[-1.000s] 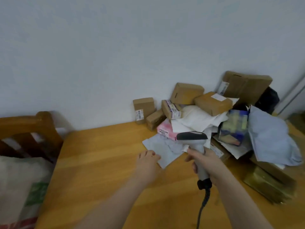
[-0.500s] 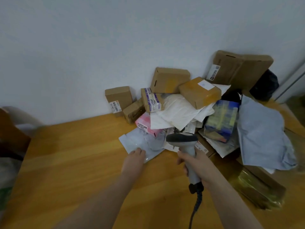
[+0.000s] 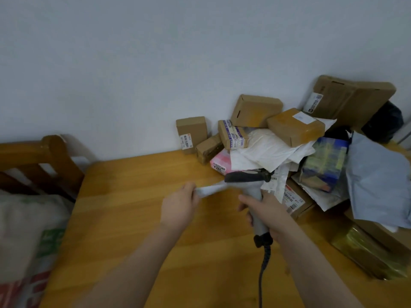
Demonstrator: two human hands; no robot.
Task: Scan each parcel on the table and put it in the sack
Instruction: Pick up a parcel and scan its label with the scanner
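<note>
My left hand (image 3: 180,207) pinches the edge of a thin white mailer bag (image 3: 211,189), lifted off the wooden table (image 3: 133,196) and blurred. My right hand (image 3: 269,214) grips the handle of a grey barcode scanner (image 3: 251,187), its dark head just right of the mailer. A pile of parcels fills the far right: brown cardboard boxes (image 3: 255,110), a pink packet (image 3: 221,162), white bags (image 3: 266,150), a blue-and-yellow packet (image 3: 324,161) and a grey bag (image 3: 378,181). The woven sack (image 3: 24,230) lies at the lower left, beside the table.
A wooden chair back (image 3: 44,156) stands left of the table above the sack. The scanner's black cable (image 3: 262,274) trails toward me over the table. A gold-wrapped box (image 3: 369,254) sits at the right front. A white wall runs behind the pile.
My left hand went from resting on the flat white mailer to pinching it and lifting it up leftward. The view swung back left, bringing the sack and chair into sight.
</note>
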